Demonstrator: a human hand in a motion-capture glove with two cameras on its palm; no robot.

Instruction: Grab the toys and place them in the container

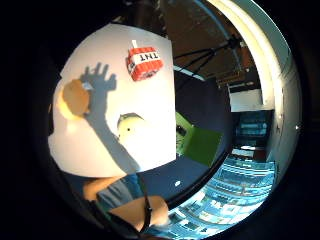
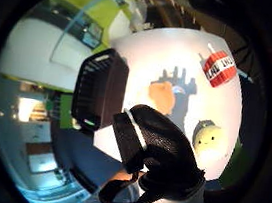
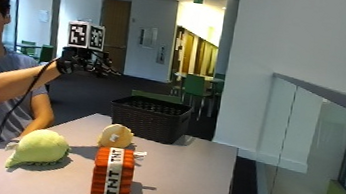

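The grip, the person's gloved right hand (image 3: 70, 62), hangs high above the table (image 3: 202, 181) and holds nothing; its shadow in the little-finger-side palm view shows the fingers spread wide. Going from near to far in the outside view, three toys lie on the table, none yet in the container: the red TNT block (image 3: 112, 174) stands upright nearest the camera, the pale green plush (image 3: 38, 148) lies beside it toward the person, and the tan round plush (image 3: 115, 136) sits behind both, just in front of the dark woven basket (image 3: 155, 119). That basket stands at the far edge of the table with its mouth open upward. The step in hand appears to be the first reach. It is best done by lowering the hand straight down over one toy, probably the tan round plush beneath the shadow, and closing round its middle. The toys lie apart, so the fingers have room on all sides. The path to the basket is short and unobstructed, though the hand must rise over the rim. The right-hand table edge lies bare and well apart from the toys.
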